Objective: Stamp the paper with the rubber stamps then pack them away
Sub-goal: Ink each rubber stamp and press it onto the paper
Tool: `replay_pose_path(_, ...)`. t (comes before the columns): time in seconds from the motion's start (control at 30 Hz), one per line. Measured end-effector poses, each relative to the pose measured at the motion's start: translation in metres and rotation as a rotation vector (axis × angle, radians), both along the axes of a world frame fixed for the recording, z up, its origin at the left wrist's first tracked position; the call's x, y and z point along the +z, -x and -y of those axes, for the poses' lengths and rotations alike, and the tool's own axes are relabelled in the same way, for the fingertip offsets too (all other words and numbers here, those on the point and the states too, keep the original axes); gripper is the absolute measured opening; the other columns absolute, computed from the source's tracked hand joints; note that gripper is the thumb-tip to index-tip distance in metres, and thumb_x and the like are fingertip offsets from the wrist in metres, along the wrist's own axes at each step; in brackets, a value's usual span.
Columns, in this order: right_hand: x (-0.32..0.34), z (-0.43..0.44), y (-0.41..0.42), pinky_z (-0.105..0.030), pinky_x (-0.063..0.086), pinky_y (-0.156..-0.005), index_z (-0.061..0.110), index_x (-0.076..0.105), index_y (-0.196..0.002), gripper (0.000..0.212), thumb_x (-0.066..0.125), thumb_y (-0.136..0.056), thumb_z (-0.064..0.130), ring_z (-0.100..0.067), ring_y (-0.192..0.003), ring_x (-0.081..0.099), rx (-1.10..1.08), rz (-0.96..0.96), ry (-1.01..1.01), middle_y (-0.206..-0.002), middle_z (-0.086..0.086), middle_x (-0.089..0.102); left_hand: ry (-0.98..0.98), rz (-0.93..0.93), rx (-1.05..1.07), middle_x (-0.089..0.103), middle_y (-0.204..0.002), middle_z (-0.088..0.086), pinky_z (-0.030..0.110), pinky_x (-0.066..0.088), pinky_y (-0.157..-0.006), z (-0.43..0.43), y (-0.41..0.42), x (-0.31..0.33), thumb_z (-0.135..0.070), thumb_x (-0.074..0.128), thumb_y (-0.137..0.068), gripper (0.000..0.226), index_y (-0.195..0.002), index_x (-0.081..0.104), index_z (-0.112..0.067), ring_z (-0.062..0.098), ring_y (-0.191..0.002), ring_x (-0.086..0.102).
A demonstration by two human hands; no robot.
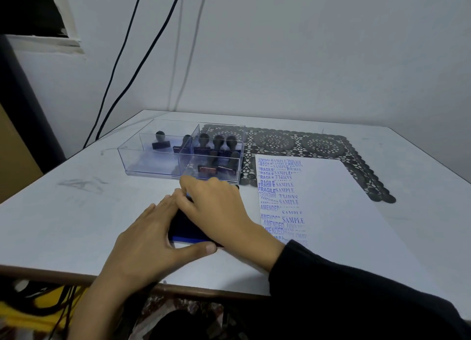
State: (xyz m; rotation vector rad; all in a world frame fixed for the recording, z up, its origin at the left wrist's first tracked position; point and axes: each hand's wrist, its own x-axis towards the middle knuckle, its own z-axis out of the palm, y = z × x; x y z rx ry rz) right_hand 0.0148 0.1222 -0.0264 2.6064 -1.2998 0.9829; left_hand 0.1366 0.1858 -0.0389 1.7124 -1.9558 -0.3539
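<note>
Late stage of the task. The paper (pixel 344 212) is lying on the bench (pixel 76 225) to the right of both hands. Its left strip is carrying columns of blue impressions reading FRAGILE, SAMPLE, AMENDED and AIR MAIL, so the stamping is judged to be done or nearly done. The rubber stamps (pixel 204 145) are standing handle-up inside the clear divided tray (pixel 142 158) toward the far side of the bench, spread over several of its compartments. None is showing outside it, so packing the stamps appears complete. What seems to be left is the ink pad (pixel 182 228), a dark case with a blue edge. It is lying flat on the bench just in front of the tray and just left of the paper, largely hidden beneath the hands. The left hand (pixel 150 240) is lying against the pad's left side with fingers nearly straight and the thumb stretching along the near edge, touching it, not curling round it. The right hand (pixel 216 207) is arching over the top of the pad with fingers bent down over its far part, apparently clasping it. Whether the lid is fully closed cannot be told. A dark lace mat (pixel 318 145) is lying under the tray's right end and the paper's far edge.
</note>
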Motion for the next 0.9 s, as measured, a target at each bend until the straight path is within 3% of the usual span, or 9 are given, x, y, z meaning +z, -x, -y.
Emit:
replay_pose_path(0.1, 0.015, 0.016, 0.01, -0.034, 0.038, -0.06, 0.022, 0.041, -0.066, 0.032, 0.045, -0.094, 0.037, -0.032, -0.072, 0.056, 0.058, 0.112, -0.268, -0.069, 0.0, 0.054, -0.03, -0.039, 0.036, 0.037, -0.136, -0.038, 0.033, 0.042, -0.099, 0.001, -0.002, -0.003, -0.097, 0.041, -0.051, 0.102, -0.139, 0.022, -0.052, -0.009, -0.125, 0.038)
replay_pose_path(0.2, 0.036, 0.034, 0.035, -0.03, 0.038, -0.061, 0.022, 0.039, -0.061, 0.039, 0.045, -0.096, 0.038, -0.026, -0.071, 0.056, 0.018, 0.217, -0.291, -0.063, 0.004, 0.049, -0.071, -0.082, 0.084, 0.027, -0.152, -0.02, 0.04, 0.033, -0.111, 0.003, -0.001, -0.003, -0.101, 0.038, -0.044, 0.123, -0.149, 0.014, -0.042, 0.009, -0.139, 0.029)
replay_pose_path(0.33, 0.055, 0.056, 0.079, -0.028, 0.031, -0.055, 0.023, 0.041, -0.061, 0.039, 0.044, -0.098, 0.036, -0.013, -0.057, 0.045, -0.023, 0.213, -0.325, -0.06, 0.005, 0.047, -0.018, -0.114, -0.015, 0.013, -0.152, -0.03, 0.031, 0.021, -0.116, 0.008, 0.024, 0.008, -0.097, 0.033, -0.05, 0.113, -0.149, 0.013, -0.046, -0.002, -0.141, 0.015)
replay_pose_path(0.47, 0.05, 0.081, 0.12, -0.029, 0.031, -0.056, 0.014, 0.051, -0.067, 0.037, 0.045, -0.097, 0.036, -0.018, -0.062, 0.047, -0.137, 0.157, -0.332, -0.067, -0.003, 0.055, -0.016, -0.088, -0.206, -0.001, -0.152, -0.029, 0.014, 0.003, -0.109, 0.019, 0.074, 0.019, -0.089, 0.034, -0.069, 0.102, -0.152, 0.007, -0.036, -0.015, -0.135, -0.002)
replay_pose_path(0.57, 0.043, 0.092, 0.143, -0.029, 0.027, -0.053, 0.016, 0.041, -0.06, 0.041, 0.047, -0.094, 0.039, -0.018, -0.058, 0.042, -0.257, 0.145, -0.301, -0.061, 0.0, 0.047, -0.065, 0.005, -0.299, -0.002, -0.158, -0.016, 0.015, -0.001, -0.108, 0.035, 0.108, 0.016, -0.073, 0.04, -0.08, 0.095, -0.153, 0.004, -0.025, -0.007, -0.14, -0.003)
replay_pose_path(0.67, 0.032, 0.097, 0.157, -0.028, 0.025, -0.05, 0.016, 0.036, -0.058, 0.045, 0.048, -0.093, 0.042, -0.019, -0.054, 0.04, -0.358, 0.107, -0.228, -0.056, -0.001, 0.042, -0.08, 0.098, -0.305, -0.005, -0.16, -0.005, 0.022, -0.001, -0.113, 0.051, 0.128, 0.002, -0.07, 0.037, -0.087, 0.092, -0.154, 0.002, -0.018, 0.003, -0.145, -0.005)
replay_pose_path(0.9, 0.016, 0.107, 0.165, -0.026, 0.021, -0.048, 0.016, 0.037, -0.06, 0.036, 0.045, -0.093, 0.029, -0.019, -0.053, 0.036, -0.445, 0.064, -0.109, -0.052, 0.002, 0.037, -0.067, 0.28, -0.292, -0.015, -0.159, 0.0, 0.024, -0.011, -0.114, 0.052, 0.136, -0.009, -0.068, 0.024, -0.091, 0.087, -0.153, -0.004, -0.014, 0.006, -0.144, -0.014)
